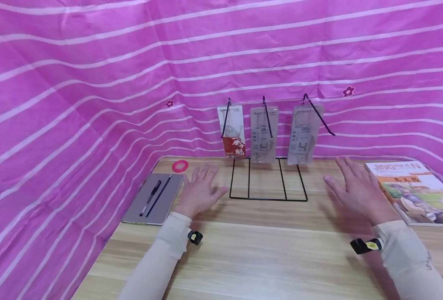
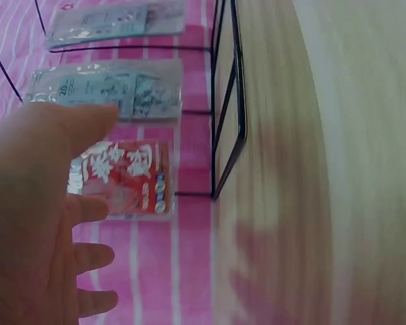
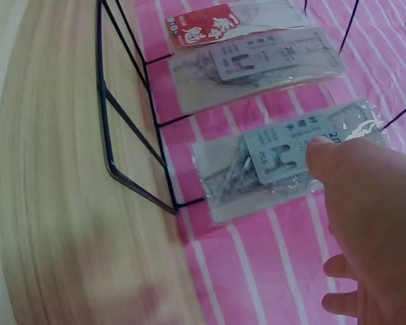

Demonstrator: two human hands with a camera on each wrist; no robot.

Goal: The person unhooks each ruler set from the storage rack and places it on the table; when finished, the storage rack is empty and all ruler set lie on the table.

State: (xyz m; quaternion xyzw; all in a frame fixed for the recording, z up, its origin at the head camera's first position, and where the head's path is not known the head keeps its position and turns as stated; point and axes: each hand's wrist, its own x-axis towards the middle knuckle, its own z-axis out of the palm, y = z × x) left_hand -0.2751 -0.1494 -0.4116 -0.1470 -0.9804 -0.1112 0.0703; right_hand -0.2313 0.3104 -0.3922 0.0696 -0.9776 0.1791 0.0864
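A black wire rack [image 1: 268,199] stands at the back of the table, with three hooks holding packets. On the left hook hangs a red and white packet [image 1: 233,131]; a clear packet with grey print [image 1: 264,135] hangs in the middle, and a similar clear packet [image 1: 305,134] on the right. My left hand [image 1: 200,189], fingers spread and holding nothing, is over the table left of the rack's base. To the right of the rack, my right hand [image 1: 360,191] is also spread with nothing in it, beside a magazine [image 1: 424,191].
At the left lies a grey notebook [image 1: 134,208] with a black pen [image 1: 152,196] and a dark pencil-like stick [image 1: 159,195] on it. A pink ring [image 1: 180,166] lies behind it. Pink striped cloth [image 1: 105,125] encloses the table's back and left side.
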